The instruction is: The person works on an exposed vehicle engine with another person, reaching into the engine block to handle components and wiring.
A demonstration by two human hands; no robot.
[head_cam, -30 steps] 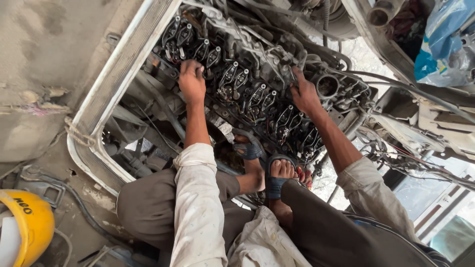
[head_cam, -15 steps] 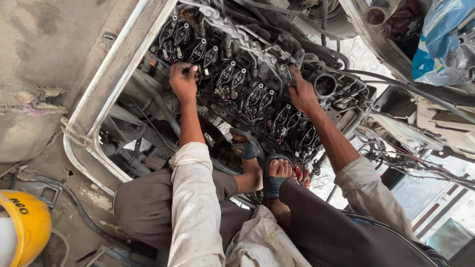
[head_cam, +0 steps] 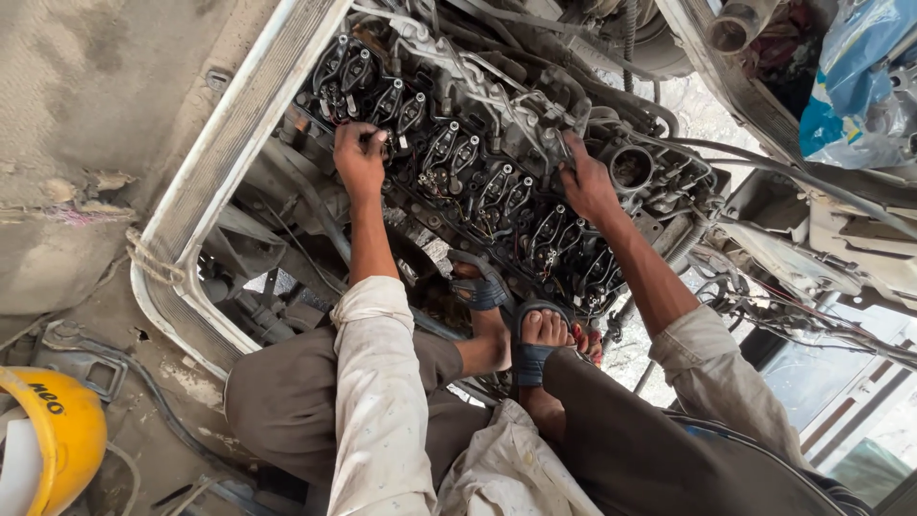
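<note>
The left hand [head_cam: 359,161] is pinching a rocker [head_cam: 380,143] on the engine [head_cam: 497,182], while the right hand [head_cam: 587,186] is lying with fingers spread on its top.

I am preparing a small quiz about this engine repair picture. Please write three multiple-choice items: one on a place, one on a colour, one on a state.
1. Where is the left hand?
A. on the rocker arms at the engine's far end
B. on the floor
C. on a sandal

2. What colour is the container at the lower left?
A. green
B. yellow
C. red

3. How is the right hand?
A. raised in the air
B. holding a hammer
C. resting on the engine top

Answers: 1 A, its fingers pinch among the rockers; 2 B, its rounded body is yellow; 3 C, the palm lies on the metal, no tool visible.
</note>
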